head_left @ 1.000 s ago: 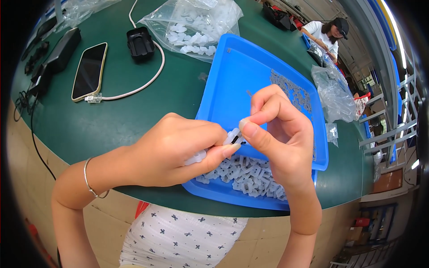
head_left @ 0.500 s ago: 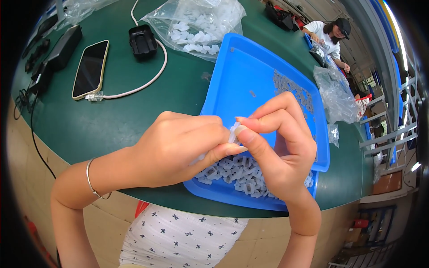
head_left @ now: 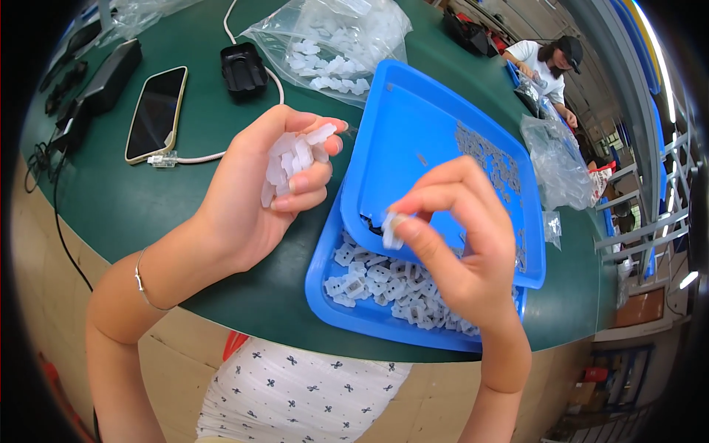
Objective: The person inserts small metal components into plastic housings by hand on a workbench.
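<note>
Palm up with its fingers curled inward, the left hand [head_left: 240, 177] cups a loose cluster of translucent white plastic pieces [head_left: 297, 164], held against the palm and under the fingertips. Level with it on the other side, the right hand [head_left: 473, 240] pinches one small white plastic part [head_left: 391, 230] between thumb and index finger, well apart from the cluster.

Just left of that pinched part, some small black bits [head_left: 371, 225] show at the near left corner of a shallow blue plastic tray [head_left: 399, 133]. This tray spreads under and beyond the right hand; small flat grey pieces [head_left: 491, 159] are scattered along its right side, past the fingers. Below and nearer than the right hand, a second blue plastic tray [head_left: 325, 310] extends out from beneath the first, filled with white plastic parts with dark slots [head_left: 413, 292].

Ahead of the left hand stands a black plastic cradle [head_left: 244, 70], and farther ahead to its right lies a clear plastic bag of white pieces [head_left: 277, 33]. Left of that hand, a dark-screened smartphone in a pale case [head_left: 156, 114] rests on the green tabletop [head_left: 133, 214], joined to a white cable [head_left: 199, 158]. Far beyond the right hand sits a co-worker in a black cap [head_left: 543, 66].
</note>
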### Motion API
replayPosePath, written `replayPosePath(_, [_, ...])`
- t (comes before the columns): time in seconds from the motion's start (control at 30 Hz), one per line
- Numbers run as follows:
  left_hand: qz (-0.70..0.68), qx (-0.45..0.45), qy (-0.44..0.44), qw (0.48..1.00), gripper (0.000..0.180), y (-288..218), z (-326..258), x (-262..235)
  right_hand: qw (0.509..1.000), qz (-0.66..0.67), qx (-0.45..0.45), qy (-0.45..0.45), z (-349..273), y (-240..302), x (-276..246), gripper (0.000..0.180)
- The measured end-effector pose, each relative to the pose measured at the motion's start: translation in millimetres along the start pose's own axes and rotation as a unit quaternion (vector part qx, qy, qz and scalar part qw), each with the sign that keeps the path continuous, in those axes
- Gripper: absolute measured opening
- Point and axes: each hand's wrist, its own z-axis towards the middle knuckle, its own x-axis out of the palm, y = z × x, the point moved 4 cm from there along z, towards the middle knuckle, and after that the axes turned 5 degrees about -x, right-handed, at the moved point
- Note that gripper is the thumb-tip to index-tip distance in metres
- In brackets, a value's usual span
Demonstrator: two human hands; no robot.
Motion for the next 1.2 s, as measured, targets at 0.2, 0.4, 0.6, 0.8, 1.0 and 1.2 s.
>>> replayPosePath(0.2, [0.080,0.045,-0.029,0.995,0.023,-3.5,-0.1,7.5,0.987,0.021,-0.055,0.149,-1.0,1.1,11.6,0.010])
replayPosePath(0.4, [0.184,0.076,-0.001,0.980,0.027,-2.0,-6.1,14.7,0.992,-0.065,0.026,0.102,-4.8,-21.6,14.7,0.009])
replayPosePath(0.6, [0.263,0.102,-0.023,0.959,0.028,0.2,-5.8,18.2,0.978,-0.068,0.053,0.190,-6.6,-20.4,20.7,0.017])
replayPosePath(0.8, [0.311,0.104,0.010,0.945,0.027,5.3,-7.3,16.8,0.976,-0.018,0.114,0.183,-6.4,-22.6,15.5,0.015])
replayPosePath(1.0, [0.334,0.113,0.009,0.936,0.026,3.7,-9.0,18.8,0.966,0.052,0.172,0.184,-7.6,-27.5,12.8,0.013])
replayPosePath(1.2, [0.319,0.050,0.044,0.946,0.022,8.6,-9.3,18.2,0.975,0.040,0.143,0.165,-9.2,-25.9,13.4,0.013])
